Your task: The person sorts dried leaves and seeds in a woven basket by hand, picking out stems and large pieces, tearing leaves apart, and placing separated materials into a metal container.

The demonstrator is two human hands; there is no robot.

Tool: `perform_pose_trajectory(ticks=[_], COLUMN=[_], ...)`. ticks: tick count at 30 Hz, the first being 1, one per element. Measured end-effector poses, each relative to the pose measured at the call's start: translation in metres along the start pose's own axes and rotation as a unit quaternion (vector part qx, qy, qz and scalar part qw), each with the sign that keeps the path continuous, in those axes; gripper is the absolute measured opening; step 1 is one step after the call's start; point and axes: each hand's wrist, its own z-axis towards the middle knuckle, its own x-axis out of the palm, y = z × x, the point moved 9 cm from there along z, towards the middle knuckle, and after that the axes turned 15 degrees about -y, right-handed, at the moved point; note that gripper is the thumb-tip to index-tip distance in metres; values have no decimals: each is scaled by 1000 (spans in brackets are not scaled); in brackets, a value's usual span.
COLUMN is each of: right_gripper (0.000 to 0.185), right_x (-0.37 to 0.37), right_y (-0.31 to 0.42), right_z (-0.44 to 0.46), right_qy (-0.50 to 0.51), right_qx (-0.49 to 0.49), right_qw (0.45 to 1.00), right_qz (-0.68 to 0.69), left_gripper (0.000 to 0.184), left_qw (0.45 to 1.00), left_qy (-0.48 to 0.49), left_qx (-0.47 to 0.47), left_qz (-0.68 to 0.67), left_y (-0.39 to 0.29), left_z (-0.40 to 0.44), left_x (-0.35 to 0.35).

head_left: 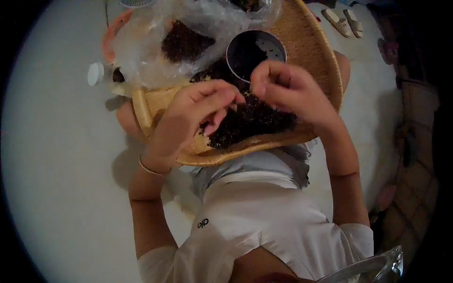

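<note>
Working over the big woven tray, we've got our left hand and right hand facing each other above its near half. Fingers on both look curled in with thumbs close; we honestly can't tell if they're open, closed or gripping a tiny bit. The loose dark bits are spread in the middle and near part of the tray, below our hands.

For careful finger work like this, we'd say go light: small pinches, fingertips low over the tray so anything dropped lands back inside, and wrists off the rim. A bit more light on the tray would probably help too, since dark on dark is hard to sort by eye.

Count time: one tray, one round bowl with more dark stuff, on the tray's far side right of centre, and one clear plastic bag over its far left. One round white object left of the tray, two slippers past its far right. The bits? Way too many and too small to count.
</note>
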Motion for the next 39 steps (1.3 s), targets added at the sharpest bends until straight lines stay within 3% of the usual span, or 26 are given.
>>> perform_pose_trajectory(ticks=[2, 3, 5, 6, 8, 10, 12, 15, 25, 28, 29, 31, 32, 34, 35, 36, 37, 39], right_gripper=[15, 15, 16, 16, 22, 24, 23, 21, 19, 17, 19, 23, 23, 22, 22, 23, 42, 63], right_x=[-24, -28, -39, -39, -23, -22, -21, -18, -23, -42, -51, -61, -63, -82, -95, -109, -116, -107], right_y=[14, 16, 27, 31, 22, 27, 18, 13, 12, 11, 5, -5, -1, -2, 0, 2, 14, 48], right_z=[14, 21, 29, 28, 25, 24, 20, 21, 26, 37, 43, 54, 61, 78, 99, 123, 145, 178], right_qy=[-52, -61, -112, -118, -21, -32, -37, -44, -55, -87, -88, -90, -87, -158, -118, -78, -131, -182], right_qx=[-51, -62, -191, -194, -106, -129, -23, 1, -10, -56, -28, 35, 34, 51, 26, -2, 6, 16], right_qw=[996, 995, 958, 956, 993, 990, 999, 998, 998, 994, 993, 972, 974, 965, 970, 973, 973, 969], right_qz=[-58, -58, -185, -185, -49, -44, -13, 55, 43, -15, 71, 213, 209, 204, 209, 216, 189, 164], left_gripper=[21, 21, 22, 22, 22, 22, 22, 22, 23, 23, 22, 20, 20, 20, 20, 21, 24, 26], left_qw=[993, 994, 987, 983, 983, 983, 985, 984, 986, 989, 987, 950, 950, 841, 842, 736, 608, 613], left_qy=[38, 46, 55, 58, 39, 14, 13, 17, 11, -27, -90, -194, -197, -210, -214, -227, -231, -214], left_qx=[-8, -1, 16, 21, 27, 28, 29, 44, 55, 76, 124, 203, 206, 304, 299, 401, 489, 485], left_qz=[-110, -101, -148, -176, -176, -178, -167, -173, -157, -123, -43, 134, 130, 395, 394, 495, 581, 585], left_y=[-19, -24, -29, -33, -37, -37, -34, -33, -33, -42, -50, -63, -63, -70, -62, -65, -65, -65], left_z=[10, 15, 27, 31, 35, 37, 38, 39, 43, 48, 52, 60, 68, 77, 86, 83, 73, 65], left_x=[10, 11, 14, 15, 17, 16, 17, 18, 13, -8, -27, -63, -76, -89, -100, -97, -88, -82])
